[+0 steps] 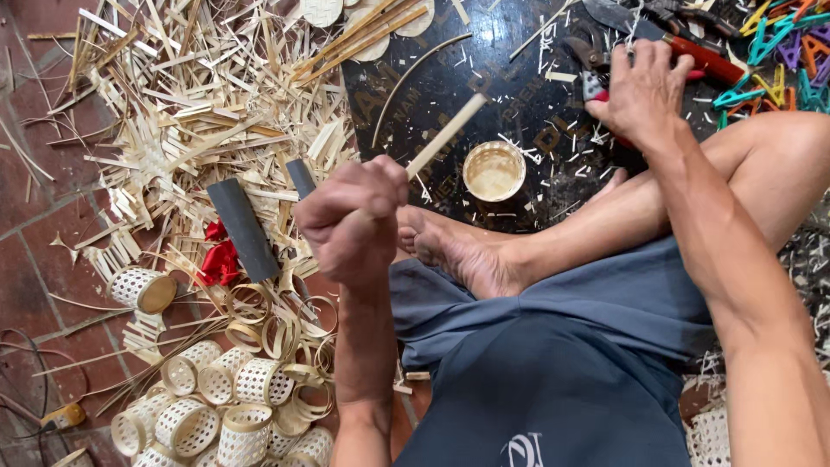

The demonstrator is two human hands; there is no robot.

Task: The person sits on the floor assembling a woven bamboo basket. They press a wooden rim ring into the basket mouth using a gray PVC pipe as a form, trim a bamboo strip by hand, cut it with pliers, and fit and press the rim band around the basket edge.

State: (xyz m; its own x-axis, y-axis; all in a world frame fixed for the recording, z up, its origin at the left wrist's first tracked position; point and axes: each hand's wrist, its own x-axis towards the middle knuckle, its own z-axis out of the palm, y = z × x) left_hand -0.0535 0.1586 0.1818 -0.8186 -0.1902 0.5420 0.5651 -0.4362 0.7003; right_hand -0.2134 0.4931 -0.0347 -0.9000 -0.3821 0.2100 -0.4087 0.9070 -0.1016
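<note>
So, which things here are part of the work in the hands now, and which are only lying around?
In use:
left hand gripping bamboo strip
right hand on red-handled shears
small woven cup on black board

Lying about:
bamboo scraps
finished woven cups
red cloth
coloured clips

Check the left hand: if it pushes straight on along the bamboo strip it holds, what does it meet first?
Probably nothing at once: the left hand aims its bamboo strip up and right over the dark round board. Loose slivers lie farther on; depth is unclear.
</note>
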